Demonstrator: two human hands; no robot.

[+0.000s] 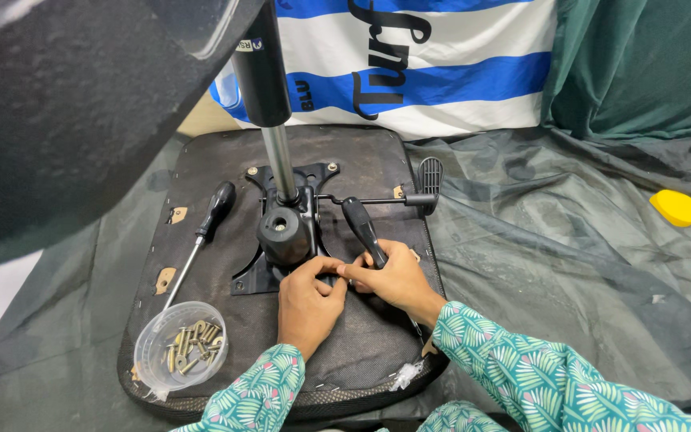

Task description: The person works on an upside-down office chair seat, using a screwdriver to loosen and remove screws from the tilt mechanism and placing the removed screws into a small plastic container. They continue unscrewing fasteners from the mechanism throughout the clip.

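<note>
Near left: one clear plastic cup (181, 344) with a heap of brass screws (193, 342) (too many to count), so fastening looks unfinished. Left hand (307, 298) pinches, fingertips together, at the near edge of the black mechanism plate (281, 240) on the upturned seat base (225, 192). Right hand (393, 276) is clamped on one screwdriver (364, 232); a second screwdriver (201, 240) lies left. Farther: one gas cylinder (269, 104) upright, two far screws seated. One yellow object (676, 207) far right.
</note>
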